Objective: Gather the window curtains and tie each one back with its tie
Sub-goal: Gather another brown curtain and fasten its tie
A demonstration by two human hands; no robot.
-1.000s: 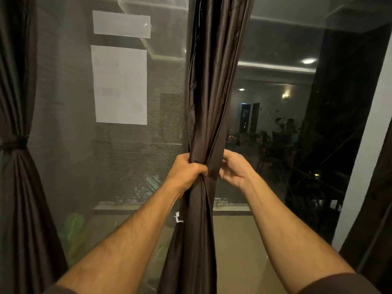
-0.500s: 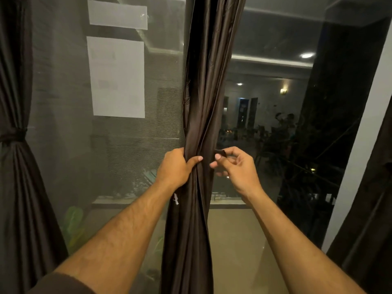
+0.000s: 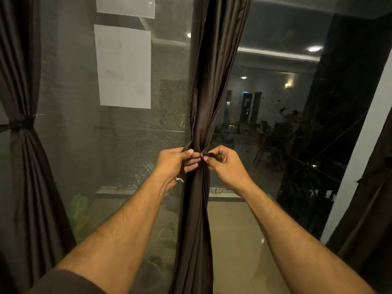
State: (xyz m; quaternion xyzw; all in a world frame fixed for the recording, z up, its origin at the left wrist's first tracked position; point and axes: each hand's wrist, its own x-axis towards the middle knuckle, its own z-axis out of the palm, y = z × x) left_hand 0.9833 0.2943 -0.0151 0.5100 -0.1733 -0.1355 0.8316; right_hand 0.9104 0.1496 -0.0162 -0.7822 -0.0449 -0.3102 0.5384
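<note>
A dark brown curtain (image 3: 203,98) of smooth, faintly glossy fabric hangs down the middle of the window, bunched into a narrow column of long vertical folds that pinch to a waist at hand height and spread again below. Both hands meet at that waist. The left hand (image 3: 177,161) has its thumb and fingers curled round the left side of the bundle and pinches one end of the tie (image 3: 209,154), a thin dark strip of the same cloth whose left end sticks up past the knuckles. The right hand (image 3: 224,164) pinches the other end between thumb and forefinger, the remaining fingers curled under, so that the short stub of strip pokes out just beside the curtain's right edge. The two sets of fingertips are nearly touching across the front of the folds. At the left edge of the window a second curtain (image 3: 27,177) of the same fabric is already cinched by a knotted dark band (image 3: 22,124), flaring above and below it. Behind the left pane lies a fine grey mesh screen (image 3: 70,102), with two pale rectangular paper sheets (image 3: 123,66) fixed flat against it, one above the other. The right pane is bare glass (image 3: 275,92), shiny with reflected ceiling lights.
</note>
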